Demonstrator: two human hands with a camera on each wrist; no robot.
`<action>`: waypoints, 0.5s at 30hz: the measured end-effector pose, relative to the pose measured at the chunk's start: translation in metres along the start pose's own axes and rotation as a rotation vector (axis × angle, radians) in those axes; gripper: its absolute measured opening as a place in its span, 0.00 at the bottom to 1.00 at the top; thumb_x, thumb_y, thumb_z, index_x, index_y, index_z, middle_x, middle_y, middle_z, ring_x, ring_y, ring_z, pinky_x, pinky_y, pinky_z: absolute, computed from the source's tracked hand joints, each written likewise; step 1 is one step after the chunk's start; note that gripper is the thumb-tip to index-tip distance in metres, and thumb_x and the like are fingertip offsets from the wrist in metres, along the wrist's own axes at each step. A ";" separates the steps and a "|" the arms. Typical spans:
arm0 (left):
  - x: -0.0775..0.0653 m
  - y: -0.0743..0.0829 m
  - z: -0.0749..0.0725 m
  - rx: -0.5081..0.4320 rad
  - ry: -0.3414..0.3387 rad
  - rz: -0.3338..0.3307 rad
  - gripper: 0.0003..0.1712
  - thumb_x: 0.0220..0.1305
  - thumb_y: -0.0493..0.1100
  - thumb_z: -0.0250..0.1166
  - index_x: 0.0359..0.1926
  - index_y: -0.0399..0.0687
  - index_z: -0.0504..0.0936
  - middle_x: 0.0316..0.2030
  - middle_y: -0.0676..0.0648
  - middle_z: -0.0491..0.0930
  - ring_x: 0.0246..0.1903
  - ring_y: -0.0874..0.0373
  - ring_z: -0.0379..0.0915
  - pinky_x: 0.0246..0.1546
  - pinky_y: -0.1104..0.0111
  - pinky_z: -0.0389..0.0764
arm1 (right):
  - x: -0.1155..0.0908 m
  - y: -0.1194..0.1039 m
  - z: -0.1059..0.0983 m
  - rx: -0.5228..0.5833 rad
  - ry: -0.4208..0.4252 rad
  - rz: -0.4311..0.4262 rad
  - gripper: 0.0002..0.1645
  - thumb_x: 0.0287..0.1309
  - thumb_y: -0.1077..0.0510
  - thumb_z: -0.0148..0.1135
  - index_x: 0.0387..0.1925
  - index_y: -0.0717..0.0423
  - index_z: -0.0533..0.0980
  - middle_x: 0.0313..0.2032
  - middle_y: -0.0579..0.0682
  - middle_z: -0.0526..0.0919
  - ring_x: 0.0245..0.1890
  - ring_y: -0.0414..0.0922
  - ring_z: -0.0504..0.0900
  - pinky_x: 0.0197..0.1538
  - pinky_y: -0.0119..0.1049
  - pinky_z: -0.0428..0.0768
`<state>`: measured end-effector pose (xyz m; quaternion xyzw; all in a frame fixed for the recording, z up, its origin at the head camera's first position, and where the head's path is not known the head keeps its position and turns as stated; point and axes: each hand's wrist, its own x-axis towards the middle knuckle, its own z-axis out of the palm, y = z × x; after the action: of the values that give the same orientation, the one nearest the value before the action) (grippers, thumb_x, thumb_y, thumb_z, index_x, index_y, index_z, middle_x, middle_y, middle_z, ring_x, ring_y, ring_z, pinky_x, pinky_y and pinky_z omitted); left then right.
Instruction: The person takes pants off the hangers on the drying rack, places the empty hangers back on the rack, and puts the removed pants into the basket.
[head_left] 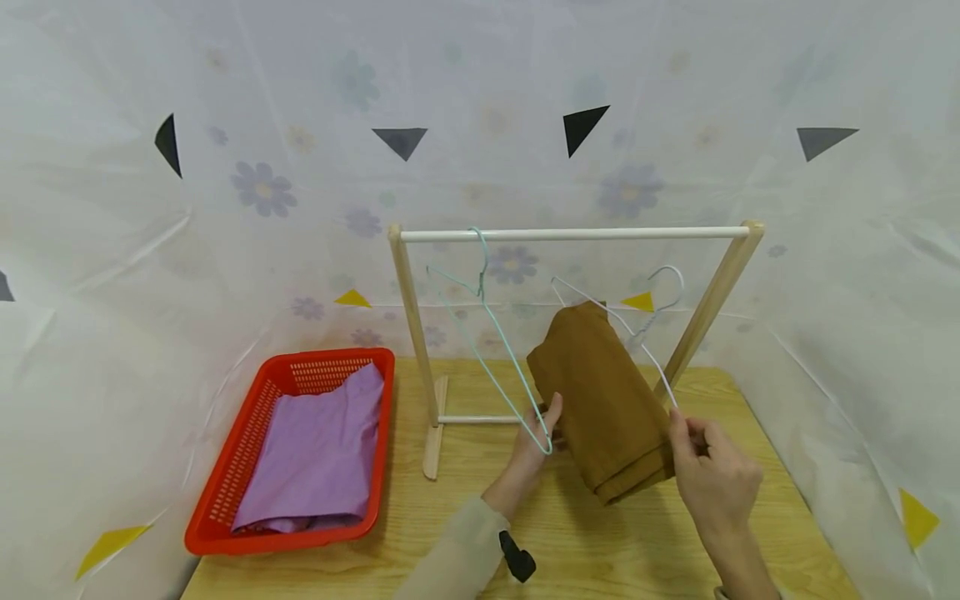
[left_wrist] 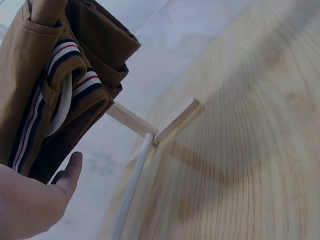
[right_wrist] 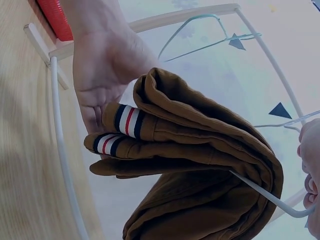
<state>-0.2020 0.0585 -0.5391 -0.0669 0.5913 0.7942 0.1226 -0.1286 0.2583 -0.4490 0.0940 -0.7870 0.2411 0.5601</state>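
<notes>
A folded brown garment drapes over the lower bar of a white hanger and hangs tilted. Navy, white and red striped trim shows along its folded edges. My right hand pinches the hanger's right corner between thumb and fingers. Over on the garment's left side is my left hand, partly behind a teal hanger. Its palm faces the cloth in the right wrist view, with fingers extended and their tips hidden behind the folds. The white hanger's hook is below the rail and off it.
A wooden rack with a white rail stands on the wooden table; the teal hanger hangs from its left part. At the left, a red basket holds a folded purple cloth. Pale plastic sheeting encloses the table.
</notes>
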 end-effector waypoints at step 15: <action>0.005 0.005 0.017 -0.272 -0.070 0.051 0.39 0.70 0.61 0.68 0.70 0.44 0.69 0.57 0.49 0.83 0.50 0.62 0.81 0.56 0.68 0.81 | -0.001 -0.001 0.002 0.030 0.024 0.028 0.30 0.68 0.48 0.62 0.19 0.70 0.81 0.11 0.58 0.80 0.10 0.37 0.70 0.16 0.21 0.64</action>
<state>-0.2080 0.0738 -0.5308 -0.0401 0.4751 0.8718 0.1127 -0.1298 0.2563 -0.4506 0.0886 -0.7777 0.2620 0.5645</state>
